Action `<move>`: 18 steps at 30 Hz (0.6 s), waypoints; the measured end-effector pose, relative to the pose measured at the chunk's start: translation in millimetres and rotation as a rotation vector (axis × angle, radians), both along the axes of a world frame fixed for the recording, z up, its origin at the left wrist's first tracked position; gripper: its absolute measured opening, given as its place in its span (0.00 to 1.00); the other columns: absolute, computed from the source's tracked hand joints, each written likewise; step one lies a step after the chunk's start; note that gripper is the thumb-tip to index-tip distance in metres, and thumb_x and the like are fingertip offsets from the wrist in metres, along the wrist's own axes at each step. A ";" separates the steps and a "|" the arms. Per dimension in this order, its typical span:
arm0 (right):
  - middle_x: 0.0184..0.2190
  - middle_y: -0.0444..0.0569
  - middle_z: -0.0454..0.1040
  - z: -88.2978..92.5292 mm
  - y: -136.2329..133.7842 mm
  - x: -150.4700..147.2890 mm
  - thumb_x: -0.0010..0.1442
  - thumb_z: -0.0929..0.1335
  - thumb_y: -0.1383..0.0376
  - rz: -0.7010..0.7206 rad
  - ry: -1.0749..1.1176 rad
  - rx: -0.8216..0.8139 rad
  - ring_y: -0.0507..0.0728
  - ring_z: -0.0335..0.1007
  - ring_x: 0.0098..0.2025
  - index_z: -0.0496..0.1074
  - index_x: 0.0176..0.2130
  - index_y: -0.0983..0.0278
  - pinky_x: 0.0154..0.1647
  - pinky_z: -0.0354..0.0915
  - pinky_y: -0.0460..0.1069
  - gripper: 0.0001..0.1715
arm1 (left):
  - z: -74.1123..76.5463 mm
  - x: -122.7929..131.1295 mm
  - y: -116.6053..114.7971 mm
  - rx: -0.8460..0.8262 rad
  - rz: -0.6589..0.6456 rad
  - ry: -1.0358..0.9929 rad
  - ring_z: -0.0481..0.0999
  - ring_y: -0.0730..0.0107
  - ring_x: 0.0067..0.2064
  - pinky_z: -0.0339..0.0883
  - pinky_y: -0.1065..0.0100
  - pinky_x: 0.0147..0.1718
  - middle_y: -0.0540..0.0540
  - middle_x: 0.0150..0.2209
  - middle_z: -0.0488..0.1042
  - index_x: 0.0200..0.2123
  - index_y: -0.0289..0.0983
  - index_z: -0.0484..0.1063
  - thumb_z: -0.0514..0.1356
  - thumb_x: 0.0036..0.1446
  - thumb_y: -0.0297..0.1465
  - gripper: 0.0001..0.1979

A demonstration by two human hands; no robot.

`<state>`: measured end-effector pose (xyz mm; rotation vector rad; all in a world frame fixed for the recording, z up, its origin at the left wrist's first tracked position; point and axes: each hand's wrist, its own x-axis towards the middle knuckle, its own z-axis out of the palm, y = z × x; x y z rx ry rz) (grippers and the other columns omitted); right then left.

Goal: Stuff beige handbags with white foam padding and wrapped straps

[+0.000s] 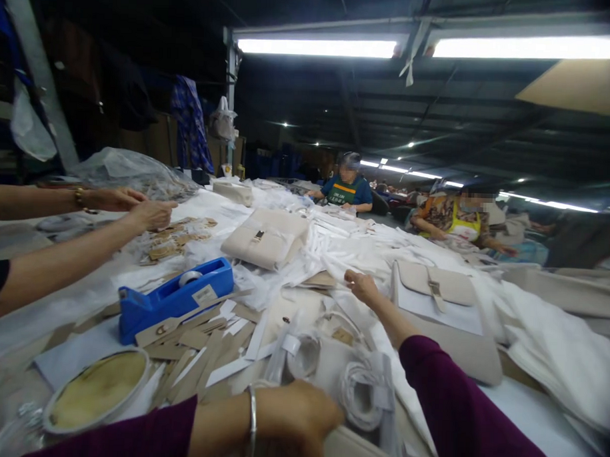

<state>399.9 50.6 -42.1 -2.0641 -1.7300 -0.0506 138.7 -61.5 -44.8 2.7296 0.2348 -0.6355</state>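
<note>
My left hand (301,415), below a purple cuff and a silver bangle, is at the bottom of the head view over a cream bag (354,450). Its fingers point down and are hidden, so its grip does not show. Just right of it lie a coiled cream strap (362,394) and a clear plastic wrap. My right hand (363,287) reaches forward over white wrapping, its fingers curled together. Whatever may be in them is too small to make out. Beside that wrist lies a cream flap bag (445,290) with a metal buckle.
A blue tape dispenser (177,301) stands left of several cardboard strips (201,335). An oval dish (99,388) holds something yellowish. Another cream bag (267,237) lies farther back. At left, a co-worker's hands (153,215) work over brown paper pieces (177,241). Two people sit across the table.
</note>
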 end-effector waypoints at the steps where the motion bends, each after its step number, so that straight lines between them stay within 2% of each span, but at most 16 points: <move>1: 0.30 0.47 0.72 10.9 -7.5 -4.3 0.54 0.66 0.74 0.011 0.045 0.033 0.54 0.68 0.36 0.69 0.36 0.65 0.44 0.60 0.51 0.08 | 4.1 -0.4 -1.6 -0.010 0.015 -0.004 0.78 0.53 0.33 0.66 0.66 0.22 0.40 0.36 0.79 0.41 0.36 0.74 0.68 0.40 0.37 0.23; 3: 0.33 0.46 0.72 30.9 -32.6 -15.0 0.58 0.63 0.70 0.010 0.136 0.099 0.52 0.69 0.33 0.67 0.43 0.66 0.40 0.63 0.49 0.12 | 11.4 -2.8 -5.1 -0.031 0.038 -0.019 0.77 0.54 0.36 0.67 0.66 0.26 0.41 0.39 0.78 0.43 0.36 0.73 0.69 0.38 0.38 0.25; 5: 0.35 0.46 0.71 45.8 -71.9 -25.4 0.60 0.62 0.65 0.008 0.264 0.168 0.50 0.68 0.29 0.64 0.51 0.67 0.33 0.64 0.47 0.19 | 17.4 -6.2 -8.7 -0.049 0.060 -0.049 0.77 0.56 0.38 0.68 0.66 0.30 0.42 0.41 0.78 0.44 0.37 0.72 0.69 0.39 0.38 0.26; 8: 0.30 0.44 0.70 55.5 -153.8 -37.0 0.54 0.67 0.57 0.052 0.530 0.240 0.49 0.65 0.22 0.70 0.49 0.67 0.22 0.61 0.45 0.25 | 23.0 -11.1 -13.0 -0.052 0.086 -0.093 0.76 0.57 0.39 0.66 0.67 0.31 0.44 0.40 0.77 0.44 0.38 0.72 0.68 0.40 0.35 0.24; 11: 0.25 0.45 0.71 48.7 -247.9 -45.0 0.51 0.69 0.54 -0.070 0.591 0.181 0.50 0.63 0.22 0.76 0.44 0.66 0.21 0.60 0.46 0.25 | 25.3 -16.1 -17.1 -0.041 0.081 -0.147 0.75 0.58 0.38 0.65 0.68 0.30 0.45 0.38 0.77 0.41 0.38 0.73 0.68 0.40 0.34 0.21; 14: 0.32 0.49 0.76 30.0 -328.8 -47.4 0.55 0.65 0.55 -0.272 0.414 0.108 0.55 0.69 0.30 0.76 0.45 0.63 0.32 0.64 0.50 0.22 | 27.8 -22.0 -21.7 -0.022 0.091 -0.212 0.75 0.58 0.39 0.64 0.69 0.31 0.47 0.37 0.76 0.39 0.39 0.73 0.67 0.39 0.35 0.19; 16: 0.37 0.49 0.77 17.8 -366.6 -47.5 0.56 0.63 0.57 -0.381 0.282 0.088 0.57 0.70 0.35 0.77 0.45 0.60 0.39 0.63 0.51 0.21 | 31.7 -26.4 -25.4 -0.009 0.103 -0.244 0.75 0.58 0.40 0.64 0.69 0.33 0.47 0.38 0.76 0.38 0.39 0.73 0.67 0.40 0.35 0.19; 18: 0.39 0.48 0.76 9.5 -391.3 -48.9 0.56 0.63 0.58 -0.482 0.198 0.082 0.58 0.71 0.36 0.76 0.45 0.58 0.42 0.62 0.52 0.20 | 37.4 -30.7 -29.6 -0.008 0.101 -0.257 0.74 0.58 0.40 0.63 0.69 0.33 0.47 0.38 0.76 0.39 0.39 0.72 0.66 0.41 0.34 0.18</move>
